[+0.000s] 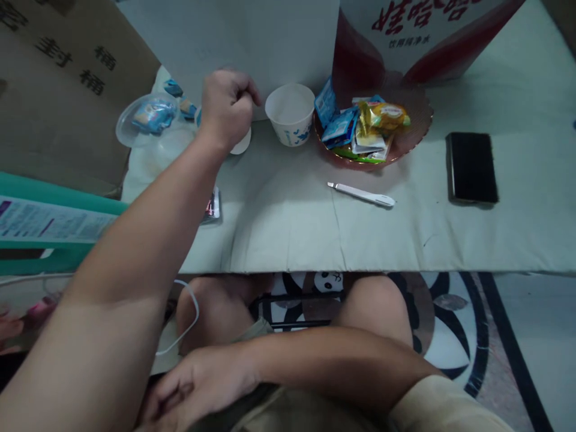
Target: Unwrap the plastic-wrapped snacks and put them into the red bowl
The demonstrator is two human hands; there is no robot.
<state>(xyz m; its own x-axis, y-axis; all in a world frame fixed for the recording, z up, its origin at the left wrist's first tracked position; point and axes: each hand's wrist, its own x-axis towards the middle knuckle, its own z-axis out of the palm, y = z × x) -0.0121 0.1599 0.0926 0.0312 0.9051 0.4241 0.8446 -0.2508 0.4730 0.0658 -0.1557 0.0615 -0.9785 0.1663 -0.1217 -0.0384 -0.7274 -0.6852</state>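
My left hand (pixel 228 109) reaches over the far left of the table, its fingers curled into a fist. Whatever lies inside that fist is hidden from view. A white round lid or disc (pixel 242 144) shows partly beneath the hand, and a white paper cup with blue print (pixel 292 117) stands upright just to its right. Down on my lap rests my right hand (pixel 202 384), with loosely bent fingers and nothing visible in it. A white-handled small blade or trimming tool (pixel 362 195) lies on the cloth, apart from both hands.
A glass bowl (pixel 423 123) holds several wrapped snacks. Clear plastic containers (pixel 128 129), one with a blue packet, sit at left. A black box-like item (pixel 471 168) lies right. Cartons (pixel 270 42) stand behind; a green crate (pixel 58 183) is at left.
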